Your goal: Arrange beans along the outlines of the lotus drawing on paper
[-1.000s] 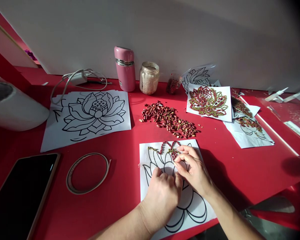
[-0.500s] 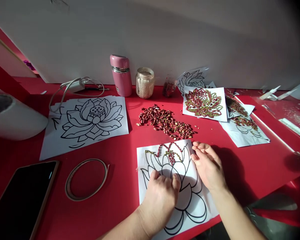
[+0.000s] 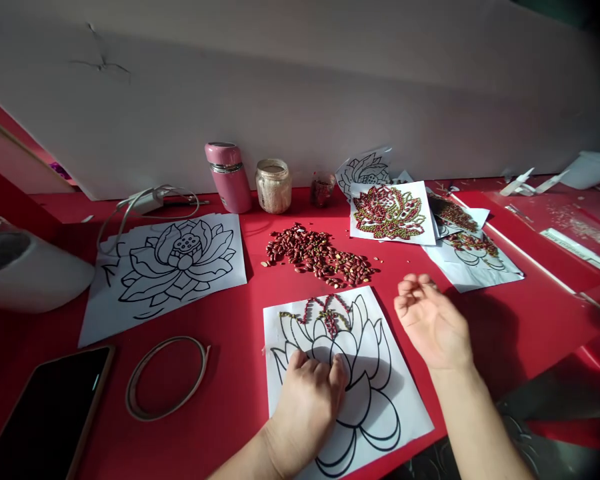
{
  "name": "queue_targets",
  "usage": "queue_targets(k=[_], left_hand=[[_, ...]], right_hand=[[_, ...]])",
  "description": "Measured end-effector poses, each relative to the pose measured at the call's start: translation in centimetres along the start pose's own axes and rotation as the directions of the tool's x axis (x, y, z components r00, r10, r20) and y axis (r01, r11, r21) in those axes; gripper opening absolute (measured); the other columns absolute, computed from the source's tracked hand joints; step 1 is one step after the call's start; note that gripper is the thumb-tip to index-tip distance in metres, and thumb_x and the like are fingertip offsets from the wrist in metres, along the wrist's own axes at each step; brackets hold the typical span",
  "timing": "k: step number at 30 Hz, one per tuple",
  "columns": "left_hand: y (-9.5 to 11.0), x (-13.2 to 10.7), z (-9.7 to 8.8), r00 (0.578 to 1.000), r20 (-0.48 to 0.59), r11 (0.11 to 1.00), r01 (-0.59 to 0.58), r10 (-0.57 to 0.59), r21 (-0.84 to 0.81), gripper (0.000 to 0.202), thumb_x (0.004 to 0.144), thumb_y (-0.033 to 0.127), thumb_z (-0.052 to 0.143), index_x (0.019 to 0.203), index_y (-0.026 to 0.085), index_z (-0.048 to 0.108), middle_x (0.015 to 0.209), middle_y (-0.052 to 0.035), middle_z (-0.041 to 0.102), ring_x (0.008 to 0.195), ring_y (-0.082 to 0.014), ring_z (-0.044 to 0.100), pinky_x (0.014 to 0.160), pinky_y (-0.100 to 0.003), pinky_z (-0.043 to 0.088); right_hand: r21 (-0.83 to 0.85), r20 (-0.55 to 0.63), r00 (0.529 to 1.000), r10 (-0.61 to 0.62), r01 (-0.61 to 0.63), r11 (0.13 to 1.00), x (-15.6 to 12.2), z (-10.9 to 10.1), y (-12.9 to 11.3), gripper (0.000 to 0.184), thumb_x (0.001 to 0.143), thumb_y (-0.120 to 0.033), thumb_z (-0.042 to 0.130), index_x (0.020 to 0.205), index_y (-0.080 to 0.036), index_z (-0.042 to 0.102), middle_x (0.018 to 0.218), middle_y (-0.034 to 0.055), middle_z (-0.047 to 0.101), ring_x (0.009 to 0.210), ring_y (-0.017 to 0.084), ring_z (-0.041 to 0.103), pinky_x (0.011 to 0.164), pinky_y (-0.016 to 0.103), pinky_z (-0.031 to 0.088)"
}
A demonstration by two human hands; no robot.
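A white sheet with a lotus line drawing (image 3: 375,407) lies on the red table. Red and green beans follow some of its upper outlines. My left hand (image 3: 310,407) rests on the sheet near the drawing's centre, fingers curled into a fist; whatever may be inside it is hidden. Off the sheet's right edge, my right hand (image 3: 433,323) is raised with the palm turned up and fingers loosely bent, nothing visible in the palm. Beyond the sheet's top edge is a loose pile of red beans (image 3: 320,253) with some smaller green ones mixed in.
A pink flask (image 3: 229,183), a glass jar (image 3: 274,190) and a small container (image 3: 323,190) stand along the wall. A bean-covered lotus picture (image 3: 393,213) lies at back right. Printed sheets (image 3: 180,260), a tape roll (image 3: 167,377) and a phone (image 3: 45,413) occupy the left.
My right hand has lifted away from the sheet's right edge and turned palm up. My left hand keeps its place on the sheet. The camera view has tilted slightly upward.
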State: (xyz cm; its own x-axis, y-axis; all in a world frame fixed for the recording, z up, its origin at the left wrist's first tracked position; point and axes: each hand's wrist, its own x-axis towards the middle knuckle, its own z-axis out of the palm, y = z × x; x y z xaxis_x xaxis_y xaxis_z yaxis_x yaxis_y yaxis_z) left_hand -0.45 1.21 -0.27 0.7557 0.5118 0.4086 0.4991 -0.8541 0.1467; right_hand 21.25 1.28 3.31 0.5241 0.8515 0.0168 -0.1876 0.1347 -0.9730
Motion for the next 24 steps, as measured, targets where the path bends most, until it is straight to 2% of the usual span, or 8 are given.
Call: queue_targets(k=[2, 4, 5, 7, 9, 14, 20, 24], left_hand=[[0.0, 0.0, 0.0, 1.0, -0.004, 1.0, -0.007, 0.007, -0.01, 0.023, 0.077, 0.008, 0.043, 0.099, 0.01, 0.051, 0.056, 0.0011, 0.05, 0.048, -0.0131, 0.043, 0.058, -0.03, 0.029], [0.1, 0.1, 0.0, 1.0, -0.016, 1.0, -0.015, 0.014, -0.013, 0.023, 0.078, 0.008, 0.042, 0.099, 0.009, 0.05, 0.057, 0.0005, 0.051, 0.049, -0.0132, 0.043, 0.057, -0.03, 0.028], [0.1, 0.1, 0.0, 1.0, -0.019, 1.0, -0.018, 0.018, -0.011, 0.023, 0.078, 0.008, 0.041, 0.099, 0.009, 0.05, 0.057, 0.0002, 0.051, 0.049, -0.0133, 0.043, 0.057, -0.03, 0.028], [0.2, 0.0, 0.0, 1.0, -0.015, 1.0, -0.02, 0.02, 0.0, 0.024, 0.078, 0.007, 0.04, 0.099, 0.008, 0.05, 0.057, -0.0003, 0.051, 0.05, -0.0136, 0.042, 0.057, -0.03, 0.028], [0.3, 0.0, -0.1, 1.0, 0.003, 1.0, -0.019, 0.019, 0.011, 0.024, 0.078, 0.008, 0.04, 0.099, 0.008, 0.05, 0.058, -0.0004, 0.051, 0.05, -0.0139, 0.042, 0.058, -0.031, 0.028], [0.5, -0.1, -0.2, 0.999, 0.033, 1.0, -0.005, 0.004, 0.021, 0.023, 0.08, 0.01, 0.038, 0.099, 0.009, 0.051, 0.057, -0.0002, 0.049, 0.051, -0.014, 0.042, 0.058, -0.03, 0.028], [0.5, -0.2, -0.2, 0.999, 0.032, 1.0, -0.003, 0.002, 0.028, 0.024, 0.08, 0.011, 0.038, 0.1, 0.009, 0.05, 0.058, 0.0002, 0.048, 0.051, -0.0139, 0.042, 0.058, -0.03, 0.028], [0.7, -0.1, -0.4, 0.999, 0.046, 0.999, 0.01, -0.012, 0.045, 0.017, 0.081, 0.012, 0.037, 0.09, 0.012, 0.051, 0.057, 0.0008, 0.047, 0.05, -0.0132, 0.041, 0.057, -0.03, 0.027]], right_hand=[[-0.277, 0.141, 0.989, -0.05, 0.088, 0.957, -0.7, 1.8, 0.3, 0.024, 0.077, -0.029, 0.049, 0.101, -0.026, 0.051, 0.105, 0.0059, 0.056, 0.099, 0.019, 0.054, 0.08, 0.038, 0.048], [-0.534, 0.357, 0.927, -0.115, 0.304, 0.789, -1.3, 3.6, 0.7, 0.038, 0.073, -0.026, 0.054, 0.111, -0.024, 0.047, 0.118, 0.0086, 0.049, 0.112, 0.022, 0.046, 0.092, 0.042, 0.041], [-0.6, 0.433, 0.888, -0.157, 0.414, 0.684, -1.5, 4.3, 1.0, 0.043, 0.072, -0.024, 0.054, 0.114, -0.023, 0.046, 0.122, 0.0095, 0.046, 0.117, 0.022, 0.041, 0.096, 0.043, 0.036], [-0.663, 0.532, 0.824, -0.197, 0.55, 0.509, -1.7, 5.1, 1.7, 0.049, 0.07, -0.019, 0.052, 0.119, -0.021, 0.043, 0.128, 0.0106, 0.039, 0.122, 0.023, 0.035, 0.101, 0.043, 0.031], [-0.685, 0.576, 0.795, -0.192, 0.597, 0.418, -1.8, 5.1, 2.3, 0.053, 0.069, -0.017, 0.051, 0.121, -0.02, 0.04, 0.131, 0.011, 0.035, 0.124, 0.024, 0.032, 0.101, 0.044, 0.03], [-0.705, 0.624, 0.772, -0.117, 0.621, 0.343, -2.0, 4.7, 3.2, 0.055, 0.068, -0.02, 0.052, 0.122, -0.022, 0.04, 0.136, 0.0108, 0.028, 0.127, 0.028, 0.027, 0.099, 0.049, 0.031], [-0.724, 0.623, 0.775, -0.103, 0.621, 0.3, -2.1, 5.0, 3.7, 0.055, 0.069, -0.019, 0.051, 0.122, -0.024, 0.04, 0.138, 0.0095, 0.027, 0.129, 0.03, 0.02, 0.099, 0.052, 0.028], [-0.715, 0.63, 0.765, -0.132, 0.638, 0.285, -2.1, 4.9, 4.1, 0.053, 0.069, -0.02, 0.051, 0.12, -0.023, 0.043, 0.137, 0.0104, 0.03, 0.129, 0.031, 0.022, 0.098, 0.052, 0.028]])
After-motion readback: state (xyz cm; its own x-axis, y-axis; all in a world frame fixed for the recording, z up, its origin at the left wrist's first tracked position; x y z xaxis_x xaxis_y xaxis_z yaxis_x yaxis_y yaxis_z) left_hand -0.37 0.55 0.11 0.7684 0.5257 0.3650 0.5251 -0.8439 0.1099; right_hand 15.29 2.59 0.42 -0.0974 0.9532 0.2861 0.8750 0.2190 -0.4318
